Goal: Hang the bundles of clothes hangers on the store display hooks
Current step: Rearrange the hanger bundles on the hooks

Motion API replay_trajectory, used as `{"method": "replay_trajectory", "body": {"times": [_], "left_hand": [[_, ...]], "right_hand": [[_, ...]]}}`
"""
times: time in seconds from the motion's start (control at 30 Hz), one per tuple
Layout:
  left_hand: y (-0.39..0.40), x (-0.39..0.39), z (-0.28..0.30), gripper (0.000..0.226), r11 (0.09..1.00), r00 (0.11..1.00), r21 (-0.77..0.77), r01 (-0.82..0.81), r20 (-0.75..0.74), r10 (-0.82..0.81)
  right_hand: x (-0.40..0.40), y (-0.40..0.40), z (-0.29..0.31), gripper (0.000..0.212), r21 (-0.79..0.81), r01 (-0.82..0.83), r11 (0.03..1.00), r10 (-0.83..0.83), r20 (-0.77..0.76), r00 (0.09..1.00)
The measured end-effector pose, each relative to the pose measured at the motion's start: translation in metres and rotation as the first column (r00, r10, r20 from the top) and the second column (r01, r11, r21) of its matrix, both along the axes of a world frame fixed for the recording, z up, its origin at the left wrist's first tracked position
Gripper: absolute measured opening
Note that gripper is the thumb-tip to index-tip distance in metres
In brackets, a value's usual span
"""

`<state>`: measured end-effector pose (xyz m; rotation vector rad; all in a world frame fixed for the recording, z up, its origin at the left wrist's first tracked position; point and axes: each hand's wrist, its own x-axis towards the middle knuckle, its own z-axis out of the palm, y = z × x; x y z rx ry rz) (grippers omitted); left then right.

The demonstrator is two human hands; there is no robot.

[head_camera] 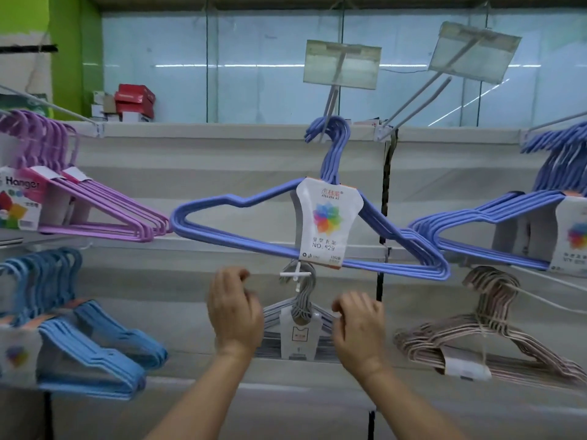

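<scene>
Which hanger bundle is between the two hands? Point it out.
The grey bundle, low in the middle, hanging under the periwinkle bundle. Left hand and right hand flank it; other bundles hang off to the sides.

Red and white boxes (127, 104) sit stacked on the top of the display wall (197, 154), toward its left end, beside a green pillar (68, 55). Behind them runs a pale glass partition (254, 68). Two clear price-tag holders (342, 63) stand tilted above the wall's top edge, both blank.

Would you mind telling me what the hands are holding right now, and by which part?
Both hands, left and right, are at the shoulders of the grey wire hanger bundle; an actual grip cannot be told.
</scene>
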<state>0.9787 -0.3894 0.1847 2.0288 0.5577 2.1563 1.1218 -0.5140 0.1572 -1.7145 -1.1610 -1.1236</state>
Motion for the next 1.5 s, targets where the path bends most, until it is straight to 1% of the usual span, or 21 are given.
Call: {"method": "replay_trajectory", "body": {"times": [0.03,0.07,0.1,0.13,0.17,0.2,0.23,0.27,0.3,0.33,0.43,0.53,0.6,0.7,0.77,0.83,0.93,1.13,1.3,1.43,1.5], "left_hand": [[0.001,0.003,-0.016,0.021,0.997,0.992,-0.074,0.015,-0.122,-0.024],[0.004,0.006,-0.027,0.019,0.989,0.962,-0.146,0.006,-0.268,-0.045],[0.008,0.009,-0.034,0.023,0.979,0.907,-0.203,-0.022,-0.416,-0.066],[0.013,0.014,-0.036,0.037,0.969,0.821,-0.241,-0.050,-0.562,-0.097],[0.019,0.018,-0.036,0.061,0.964,0.714,-0.257,-0.062,-0.687,-0.137],[0.026,0.024,-0.033,0.086,0.962,0.595,-0.264,-0.071,-0.786,-0.171],[0.031,0.029,-0.029,0.103,0.960,0.481,-0.263,-0.096,-0.857,-0.186],[0.036,0.033,-0.026,0.114,0.958,0.379,-0.258,-0.125,-0.905,-0.194],[0.042,0.038,-0.024,0.120,0.953,0.301,-0.260,-0.158,-0.931,-0.204],[0.046,0.041,-0.022,0.122,0.945,0.259,-0.273,-0.179,-0.940,-0.222],[0.053,0.049,-0.019,0.116,0.918,0.216,-0.354,-0.181,-0.925,-0.314],[0.054,0.050,-0.019,0.108,0.907,0.159,-0.382,-0.178,-0.921,-0.356],[0.055,0.050,-0.021,0.098,0.893,0.165,-0.418,-0.165,-0.905,-0.393],[0.054,0.051,-0.027,0.076,0.904,0.285,-0.406,-0.132,-0.889,-0.358],[0.049,0.051,-0.030,0.067,0.915,0.357,-0.382,-0.131,-0.879,-0.316],[0.043,0.048,-0.032,0.060,0.926,0.412,-0.350,-0.139,-0.871,-0.268],[0.033,0.040,-0.034,0.052,0.942,0.471,-0.297,-0.158,-0.861,-0.192],[0.010,0.018,-0.036,0.050,0.960,0.553,-0.199,-0.197,-0.831,-0.059],[-0.009,-0.004,-0.038,0.050,0.972,0.629,-0.157,-0.172,-0.777,-0.015],[-0.024,-0.019,-0.033,0.053,0.971,0.627,-0.128,-0.201,-0.778,0.027],[-0.032,-0.026,-0.029,0.054,0.972,0.633,-0.135,-0.193,-0.774,0.018]], "right_hand": [[0.007,0.001,-0.006,0.008,-0.024,-0.004,1.000,0.003,-0.051,0.999],[0.015,0.000,-0.006,0.009,-0.041,-0.010,0.999,0.006,-0.117,0.993],[0.021,-0.001,-0.003,0.012,-0.093,-0.024,0.995,0.006,-0.192,0.981],[0.028,-0.002,0.002,0.020,-0.197,-0.046,0.979,-0.008,-0.262,0.965],[0.034,-0.002,0.006,0.034,-0.344,-0.072,0.936,-0.043,-0.315,0.948],[0.040,-0.001,0.009,0.050,-0.505,-0.101,0.857,-0.096,-0.349,0.932],[0.045,0.001,0.011,0.068,-0.646,-0.131,0.752,-0.155,-0.366,0.917],[0.048,0.004,0.012,0.087,-0.738,-0.149,0.658,-0.199,-0.361,0.911],[0.052,0.009,0.010,0.098,-0.788,-0.151,0.597,-0.226,-0.346,0.911],[0.054,0.013,0.008,0.104,-0.812,-0.145,0.565,-0.239,-0.330,0.913],[0.058,0.027,0.000,0.111,-0.830,-0.160,0.534,-0.270,-0.347,0.898],[0.058,0.034,-0.006,0.112,-0.828,-0.198,0.525,-0.303,-0.400,0.865],[0.059,0.034,-0.005,0.103,-0.804,-0.184,0.565,-0.315,-0.416,0.853],[0.055,0.033,-0.001,0.077,-0.777,-0.117,0.619,-0.319,-0.385,0.866],[0.050,0.031,-0.001,0.056,-0.747,-0.105,0.656,-0.300,-0.386,0.873],[0.044,0.027,-0.003,0.044,-0.721,-0.100,0.685,-0.283,-0.391,0.876],[0.032,0.022,-0.007,0.040,-0.695,-0.079,0.714,-0.275,-0.382,0.882],[-0.001,0.003,-0.007,0.042,-0.668,-0.015,0.744,-0.302,-0.357,0.884],[-0.025,-0.017,-0.007,0.041,-0.613,0.034,0.789,-0.278,-0.307,0.910],[-0.042,-0.032,-0.004,0.038,-0.570,0.017,0.822,-0.259,-0.347,0.901],[-0.051,-0.042,-0.001,0.037,-0.556,0.014,0.831,-0.249,-0.348,0.904]]}}
